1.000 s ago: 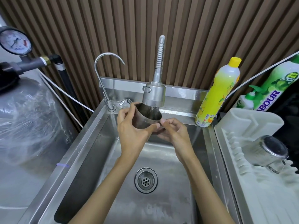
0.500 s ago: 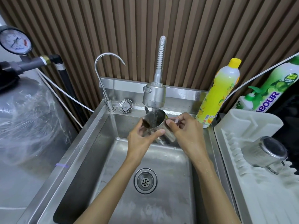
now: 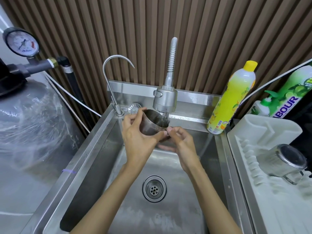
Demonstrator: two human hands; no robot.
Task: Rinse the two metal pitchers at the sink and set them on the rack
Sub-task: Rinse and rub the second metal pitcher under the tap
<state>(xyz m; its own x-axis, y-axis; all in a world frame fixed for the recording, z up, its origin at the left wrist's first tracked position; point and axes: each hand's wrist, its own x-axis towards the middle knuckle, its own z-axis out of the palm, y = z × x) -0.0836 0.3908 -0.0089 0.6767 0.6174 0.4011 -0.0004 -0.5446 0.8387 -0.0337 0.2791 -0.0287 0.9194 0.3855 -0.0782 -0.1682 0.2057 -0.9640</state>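
- The left hand [image 3: 138, 134], at the centre of the frame, wraps its curled fingers round the body of a metal pitcher [image 3: 152, 123], thumb on the near side.
- The right hand [image 3: 183, 145], just right of it, pinches the pitcher's lower right edge with thumb and fingertips; whether that is the handle I cannot tell, as the hand covers it.
- Half a second ago the pitcher sat lower and further right, tipped over. Now it is raised again, with its mouth tilted up and right, directly under the spray head [image 3: 165, 100].
- Water runs from the spray head onto the pitcher's rim, so the rinse seems to be in a swirl-and-refill cycle rather than finished.
- All this is held above the sink [image 3: 94, 149], apart from its floor.
- A second pitcher [image 3: 283, 163] already lies upside down and tilted on the rack [image 3: 263, 130] at the right edge.
- By my judgement only draining this one and carrying it right remains.
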